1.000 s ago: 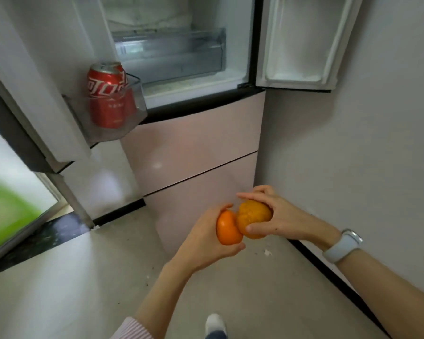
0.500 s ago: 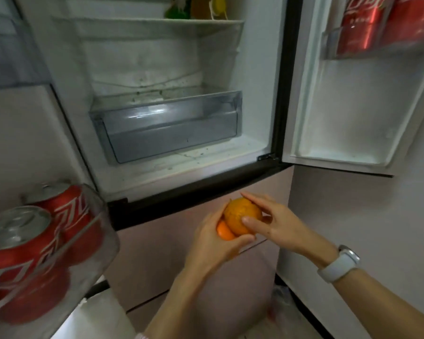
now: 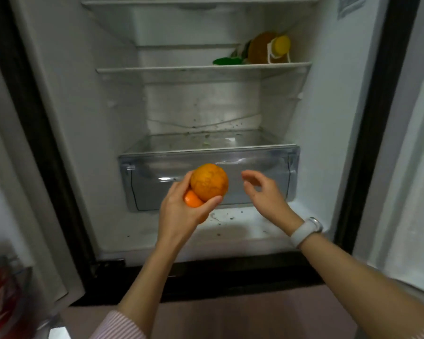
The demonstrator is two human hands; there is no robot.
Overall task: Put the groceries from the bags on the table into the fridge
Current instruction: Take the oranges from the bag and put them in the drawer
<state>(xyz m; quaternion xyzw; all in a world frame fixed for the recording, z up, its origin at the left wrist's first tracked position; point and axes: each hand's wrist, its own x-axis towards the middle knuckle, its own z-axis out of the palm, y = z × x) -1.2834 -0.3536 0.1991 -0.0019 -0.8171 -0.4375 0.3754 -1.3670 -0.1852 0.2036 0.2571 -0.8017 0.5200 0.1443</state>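
Observation:
My left hand (image 3: 181,216) grips two oranges in front of the open fridge: a large dull orange (image 3: 209,182) on top and a smaller bright orange (image 3: 192,199) tucked under it. My right hand (image 3: 264,192), a white watch on its wrist, hovers to the right of the fruit with fingers loosely spread and holds nothing. Both hands are just in front of the clear crisper drawer (image 3: 267,165), which is closed.
A fridge shelf (image 3: 157,70) above holds a bottle with a yellow cap (image 3: 269,48) and something green (image 3: 227,61). Red cans (image 3: 0,297) sit in the left door bin. The right door (image 3: 406,143) stands open. Crumbs lie on the fridge floor (image 3: 230,223).
My right hand has let go of the large orange and moved right. The left hand now holds both oranges alone and has risen toward the drawer. My view has tilted up into the fridge.

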